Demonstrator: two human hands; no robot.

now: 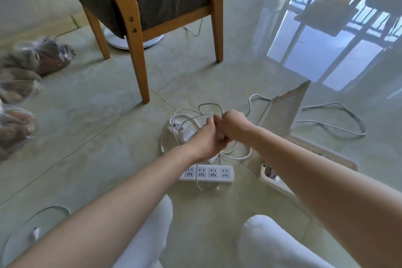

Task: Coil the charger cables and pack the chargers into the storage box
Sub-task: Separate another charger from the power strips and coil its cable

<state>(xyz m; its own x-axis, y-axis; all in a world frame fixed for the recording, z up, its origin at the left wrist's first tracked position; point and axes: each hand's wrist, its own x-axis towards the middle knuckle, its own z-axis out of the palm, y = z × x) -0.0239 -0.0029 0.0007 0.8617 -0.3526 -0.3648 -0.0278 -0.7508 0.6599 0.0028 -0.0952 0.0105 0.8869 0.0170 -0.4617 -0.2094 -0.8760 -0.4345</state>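
Head view looks down at a tiled floor (97, 115), where both bare forearms reach forward and the hands meet above a tangle of white cable (237, 157). The left hand (207, 140) has its fingers (209, 121) curled tight, pinching a loop of that cable. The right hand (232, 124) is closed into a fist pressed against the left, and a white bit shows beneath it, seemingly the same cable. Just in front of the hands lies a white strip (206, 173) with 4 sockets, a thin lead draped across it. The box (280, 187) sits to the right, partly hidden by the right forearm, its lid (282, 111) standing open. A 2nd cable (339, 129) loops on the floor beyond the lid, and a 3rd (50, 210) curves at lower left. A wooden chair (139, 6) stands behind, with plastic bags (50, 54) at the left edge.
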